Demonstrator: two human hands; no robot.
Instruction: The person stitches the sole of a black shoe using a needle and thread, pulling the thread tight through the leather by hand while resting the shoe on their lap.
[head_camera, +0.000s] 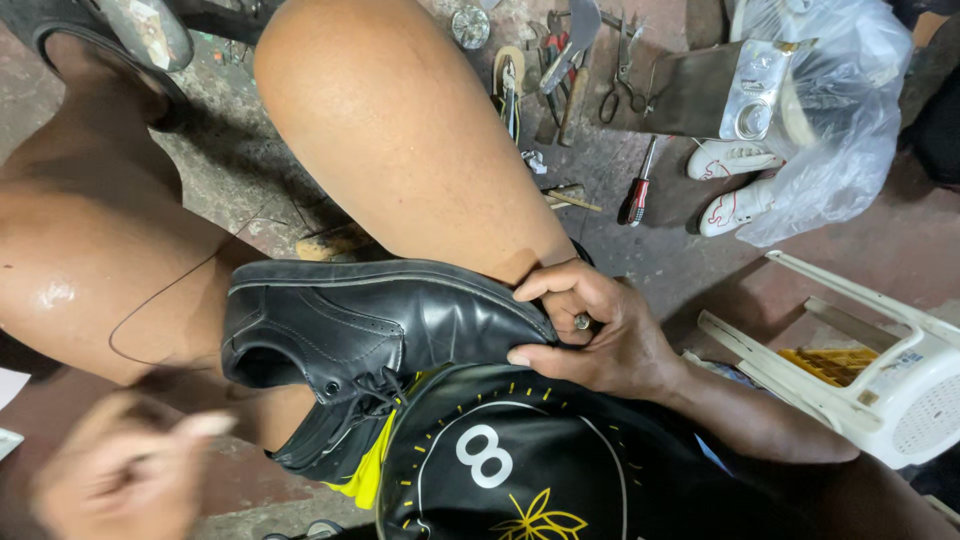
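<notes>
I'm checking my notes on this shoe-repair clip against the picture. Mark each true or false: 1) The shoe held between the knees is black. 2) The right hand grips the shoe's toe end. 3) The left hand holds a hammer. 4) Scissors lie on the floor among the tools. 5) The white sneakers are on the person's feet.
1) True: the black shoe rests between the knees.
2) True: the right hand pinches its toe end.
3) False: the left hand is blurred and raised, with no hammer visible.
4) True: scissors lie there.
5) False: the white sneakers lie on the floor by a plastic bag.
</notes>
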